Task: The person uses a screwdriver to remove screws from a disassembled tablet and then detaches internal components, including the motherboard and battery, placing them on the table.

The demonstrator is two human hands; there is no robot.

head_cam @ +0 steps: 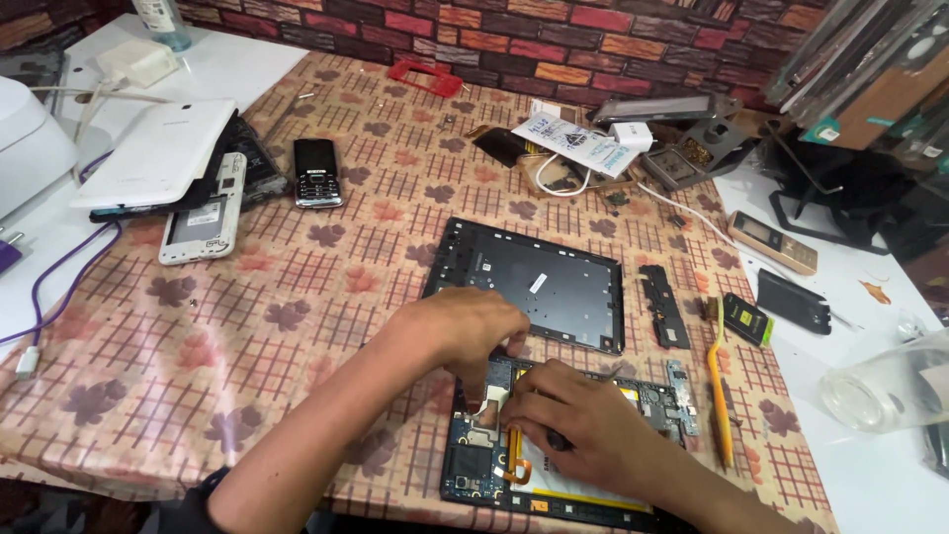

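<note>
- Opened tablet (554, 465) is lying just below the black back cover (539, 282), circuit boards and battery showing.
- Left hand (465, 331) is pressing curled fingers onto it.
- Right hand (583, 425) is gripping a dark tool (560, 441).

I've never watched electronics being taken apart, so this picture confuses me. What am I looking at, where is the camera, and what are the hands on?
The single picture comes from a camera on the person's head, looking down. Both bare hands work on an opened tablet with its circuit boards exposed. The left hand presses on its top edge; the right hand seems to grip a small dark tool, hard to make out. Behind lies the tablet's removed dark back frame. An orange toothbrush and a small black phone lie on the patterned tablecloth.
</note>
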